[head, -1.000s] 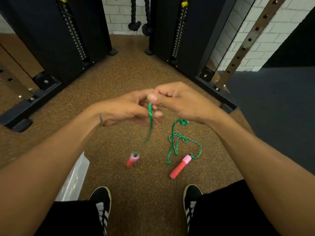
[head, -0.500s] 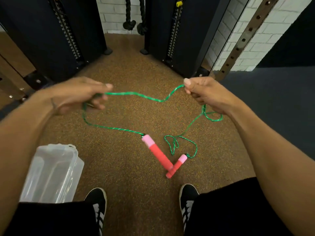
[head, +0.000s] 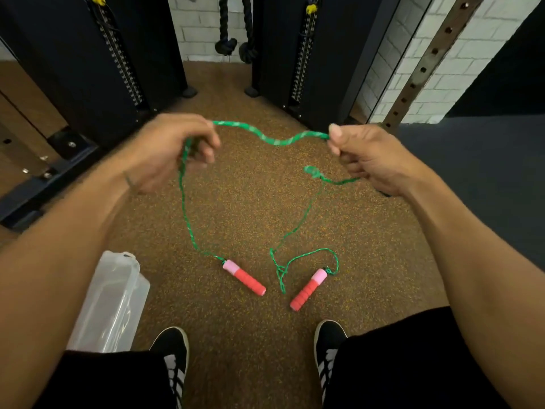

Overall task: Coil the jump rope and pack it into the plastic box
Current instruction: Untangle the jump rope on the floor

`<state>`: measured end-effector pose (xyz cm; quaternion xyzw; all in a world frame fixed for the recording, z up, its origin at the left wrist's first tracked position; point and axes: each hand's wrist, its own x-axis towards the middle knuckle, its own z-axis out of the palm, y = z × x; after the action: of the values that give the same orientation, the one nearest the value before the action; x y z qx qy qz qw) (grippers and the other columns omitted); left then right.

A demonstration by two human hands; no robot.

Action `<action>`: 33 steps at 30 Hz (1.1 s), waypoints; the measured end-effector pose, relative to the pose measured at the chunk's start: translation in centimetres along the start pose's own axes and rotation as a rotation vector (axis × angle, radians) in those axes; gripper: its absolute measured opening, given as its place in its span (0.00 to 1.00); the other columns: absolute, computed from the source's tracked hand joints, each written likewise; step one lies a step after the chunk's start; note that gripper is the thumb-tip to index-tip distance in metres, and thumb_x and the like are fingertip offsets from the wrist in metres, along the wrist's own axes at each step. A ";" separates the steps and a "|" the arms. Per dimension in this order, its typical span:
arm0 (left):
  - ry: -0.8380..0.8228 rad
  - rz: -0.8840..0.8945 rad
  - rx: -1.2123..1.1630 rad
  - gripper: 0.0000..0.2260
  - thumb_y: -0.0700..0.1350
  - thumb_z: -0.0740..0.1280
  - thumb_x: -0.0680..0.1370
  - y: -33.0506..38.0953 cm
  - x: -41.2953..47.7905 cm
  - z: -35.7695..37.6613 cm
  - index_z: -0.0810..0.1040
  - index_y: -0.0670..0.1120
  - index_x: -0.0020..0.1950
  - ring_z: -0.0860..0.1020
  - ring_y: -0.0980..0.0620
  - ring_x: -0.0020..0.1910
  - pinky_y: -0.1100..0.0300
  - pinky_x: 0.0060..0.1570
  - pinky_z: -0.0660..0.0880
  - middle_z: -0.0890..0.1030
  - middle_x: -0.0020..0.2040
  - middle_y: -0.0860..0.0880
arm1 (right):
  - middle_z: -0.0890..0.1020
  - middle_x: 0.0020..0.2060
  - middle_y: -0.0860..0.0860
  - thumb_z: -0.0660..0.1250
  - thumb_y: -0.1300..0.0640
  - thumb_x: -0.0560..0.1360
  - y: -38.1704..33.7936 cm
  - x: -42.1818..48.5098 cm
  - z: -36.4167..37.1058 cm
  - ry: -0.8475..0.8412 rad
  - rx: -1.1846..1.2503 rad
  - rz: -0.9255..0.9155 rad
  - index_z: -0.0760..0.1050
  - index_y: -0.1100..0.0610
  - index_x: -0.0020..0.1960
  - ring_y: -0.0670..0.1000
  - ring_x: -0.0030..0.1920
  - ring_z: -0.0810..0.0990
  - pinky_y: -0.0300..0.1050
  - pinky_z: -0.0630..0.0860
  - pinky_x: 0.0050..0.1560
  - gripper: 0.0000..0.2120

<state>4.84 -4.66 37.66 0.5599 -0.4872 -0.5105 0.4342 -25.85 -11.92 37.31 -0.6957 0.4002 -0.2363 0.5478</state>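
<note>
Pinching the green jump rope [head: 274,138] in closed fingers, the left hand [head: 174,149] and right hand [head: 371,157] risk tightening the tangle [head: 280,271] near its handle [head: 308,289] if pulled apart.

Bare forearms, black shorts [head: 413,364], black white-striped sneakers [head: 174,355].

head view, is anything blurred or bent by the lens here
In the head view, the left hand is smeared by motion blur, the right hand sharper; the green braided jump rope between them is soft, while the two red-and-pink foam handles on the floor look crisp; the wide lens bows the perforated steel upright.
</note>
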 end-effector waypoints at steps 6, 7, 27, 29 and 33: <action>-0.397 0.153 0.329 0.11 0.49 0.64 0.81 -0.1 -0.4 4.7 0.82 0.45 0.53 0.77 0.62 0.36 0.60 0.47 0.74 0.80 0.33 0.60 | 0.67 0.23 0.42 0.58 0.47 0.83 -1.8 1.0 6.0 -0.203 -0.120 -0.049 0.72 0.53 0.37 0.43 0.25 0.59 0.36 0.55 0.26 0.18; -0.317 0.150 0.284 0.13 0.49 0.62 0.81 0.0 -0.1 4.1 0.81 0.44 0.46 0.73 0.61 0.31 0.61 0.41 0.74 0.75 0.29 0.58 | 0.66 0.24 0.42 0.58 0.46 0.82 -1.4 1.0 5.6 -0.180 -0.093 -0.017 0.72 0.53 0.37 0.44 0.25 0.58 0.38 0.54 0.26 0.18; 0.000 -0.268 0.482 0.10 0.44 0.64 0.81 -5.0 1.5 -2.9 0.82 0.41 0.55 0.81 0.46 0.45 0.51 0.50 0.77 0.84 0.41 0.42 | 0.63 0.25 0.44 0.60 0.47 0.81 1.1 0.3 2.1 -0.205 -0.076 0.171 0.75 0.53 0.41 0.43 0.23 0.58 0.36 0.56 0.24 0.15; -0.088 -0.266 0.556 0.13 0.45 0.65 0.81 -4.9 1.5 -1.5 0.79 0.42 0.62 0.81 0.46 0.54 0.47 0.60 0.74 0.85 0.50 0.44 | 0.63 0.25 0.44 0.60 0.47 0.81 0.9 0.5 2.5 -0.190 -0.080 0.148 0.75 0.54 0.42 0.43 0.24 0.58 0.37 0.55 0.25 0.14; -0.344 -0.089 0.469 0.36 0.55 0.73 0.69 -2.7 0.8 2.7 0.66 0.52 0.76 0.75 0.56 0.66 0.55 0.68 0.68 0.76 0.68 0.52 | 0.62 0.24 0.43 0.59 0.49 0.82 0.4 1.1 4.0 -0.205 -0.026 0.061 0.77 0.55 0.43 0.43 0.25 0.57 0.35 0.55 0.25 0.14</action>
<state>2.47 -4.99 34.64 0.5710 -0.6332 -0.4900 0.1814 -22.29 -10.54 35.67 -0.7107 0.3661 -0.1418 0.5837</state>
